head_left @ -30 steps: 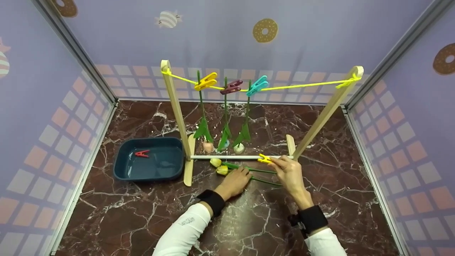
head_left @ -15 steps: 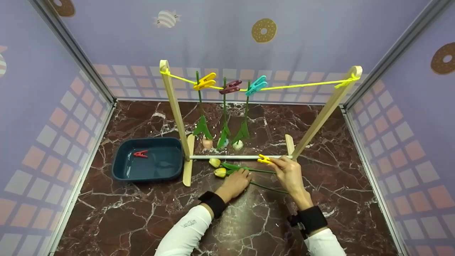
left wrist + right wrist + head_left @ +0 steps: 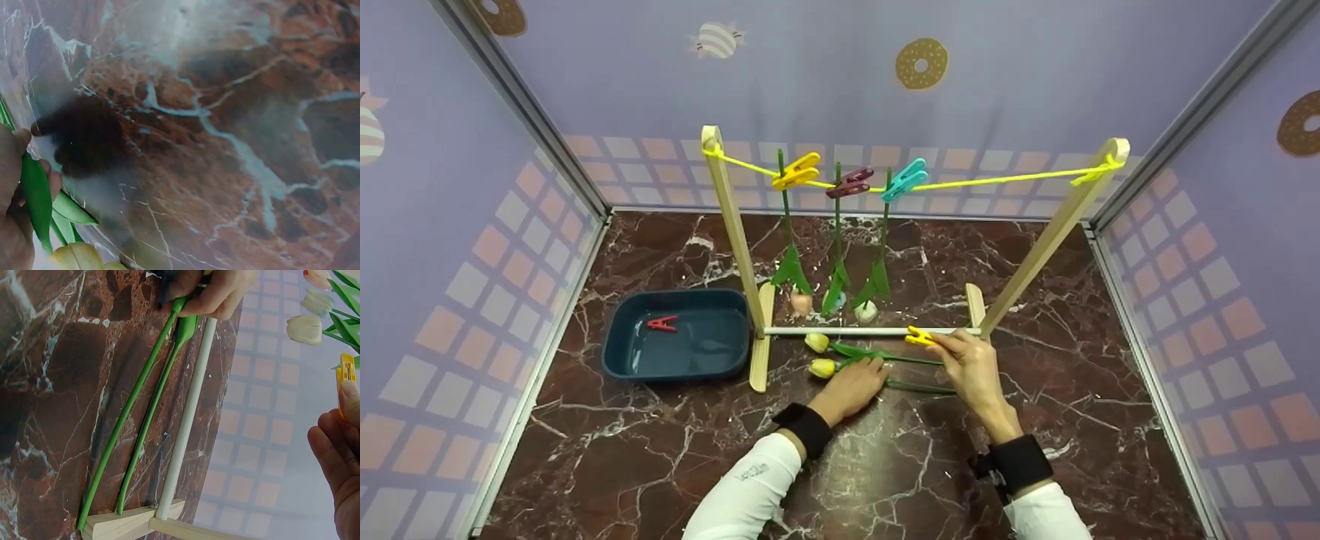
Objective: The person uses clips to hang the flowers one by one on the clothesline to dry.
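Two yellow tulips lie in front of the rack's white bar in the head view. My left hand (image 3: 853,384) grips the nearer tulip (image 3: 822,368) by its stem just behind the bloom, its fingers partly covering the green leaves. The farther tulip (image 3: 817,343) lies beside it on the marbled surface. Between thumb and fingers, my right hand (image 3: 973,367) pinches a yellow clothespin (image 3: 919,337) above the bar's right part. The right wrist view shows this clothespin (image 3: 347,374) and both long green stems (image 3: 126,422), whose ends reach toward the rack's wooden foot.
A wooden rack (image 3: 733,225) carries a yellow cord (image 3: 997,181). Three tulips hang head-down from it by orange-yellow (image 3: 796,172), maroon (image 3: 850,183) and turquoise (image 3: 905,180) clothespins. At left stands a dark blue basin (image 3: 679,367) with a red clothespin (image 3: 662,323) inside.
My left hand has shifted the nearer tulip's bloom slightly left and toward me, widening its gap from the other bloom. The right hand, with the clothespin, stays nearly still.
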Motion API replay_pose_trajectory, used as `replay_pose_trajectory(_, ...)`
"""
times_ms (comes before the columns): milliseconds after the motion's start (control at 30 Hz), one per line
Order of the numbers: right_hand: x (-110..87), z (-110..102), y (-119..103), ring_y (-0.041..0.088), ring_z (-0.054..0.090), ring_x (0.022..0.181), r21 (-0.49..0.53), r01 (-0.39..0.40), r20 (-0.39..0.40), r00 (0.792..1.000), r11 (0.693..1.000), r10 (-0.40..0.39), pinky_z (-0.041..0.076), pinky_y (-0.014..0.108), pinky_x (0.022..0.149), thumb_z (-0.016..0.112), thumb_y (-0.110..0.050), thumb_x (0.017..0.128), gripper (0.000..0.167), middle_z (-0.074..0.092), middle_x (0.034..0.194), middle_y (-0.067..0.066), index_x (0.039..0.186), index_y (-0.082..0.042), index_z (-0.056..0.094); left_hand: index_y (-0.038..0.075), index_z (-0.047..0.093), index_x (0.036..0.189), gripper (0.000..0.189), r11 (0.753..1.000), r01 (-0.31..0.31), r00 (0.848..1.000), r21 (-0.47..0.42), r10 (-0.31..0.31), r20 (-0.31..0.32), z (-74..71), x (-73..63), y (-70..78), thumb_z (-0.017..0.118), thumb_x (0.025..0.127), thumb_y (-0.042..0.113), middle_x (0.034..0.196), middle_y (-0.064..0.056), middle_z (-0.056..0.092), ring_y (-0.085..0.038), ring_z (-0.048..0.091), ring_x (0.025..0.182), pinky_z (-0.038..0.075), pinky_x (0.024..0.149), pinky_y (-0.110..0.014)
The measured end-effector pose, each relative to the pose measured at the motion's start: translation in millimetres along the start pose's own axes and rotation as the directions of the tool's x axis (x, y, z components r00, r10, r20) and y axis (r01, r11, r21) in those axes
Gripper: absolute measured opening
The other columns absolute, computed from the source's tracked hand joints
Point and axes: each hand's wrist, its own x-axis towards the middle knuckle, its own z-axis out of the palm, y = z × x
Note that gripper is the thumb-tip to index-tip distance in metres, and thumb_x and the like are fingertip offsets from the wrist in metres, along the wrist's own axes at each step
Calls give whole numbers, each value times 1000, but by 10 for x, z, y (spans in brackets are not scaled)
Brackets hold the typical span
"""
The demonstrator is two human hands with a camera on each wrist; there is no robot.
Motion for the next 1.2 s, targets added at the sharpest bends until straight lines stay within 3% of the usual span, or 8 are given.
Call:
replay_pose_trajectory(467,50,-52,25,11,56,57,25,8,-22,1000,1000,-7,44,24,54,84,-7,73,23,68,73,5,95,-3,79,11,60,110,15,999,-22,998,-23,20,-56,-44,-164,-116,52,98,10,104,-4,70,-22,66,94,56,85,-33)
replay_pose_trajectory(733,55,-79,46,11,56,57,34,5,-33,999,999,-4,43,21,53,83,-8,75,22,67,72,6,96,-2,79,10,62,114,19,999,-45,995,-22,43,-85,-158,-287,-243,56,97,13,102,-4,70,-21,65,94,56,81,-33)
replay_pose_trajectory(900,50,-76,64,11,55,57,36,0,-32,999,999,1,43,22,53,83,-7,73,24,66,72,6,96,-1,79,11,63,110,15,998,-34,995,-49,30,-94,-228,-357,-282,57,97,15,101,-4,69,-21,64,92,54,80,-34)
replay_pose_trajectory(1200,86,-116,105,6,50,56,39,-29,-30,999,999,30,38,16,50,83,-7,74,22,68,72,7,95,0,79,10,61,105,14,998,-47,986,-42,39,-162,-354,-495,-388,61,91,6,96,-4,67,-22,62,87,54,79,-34)
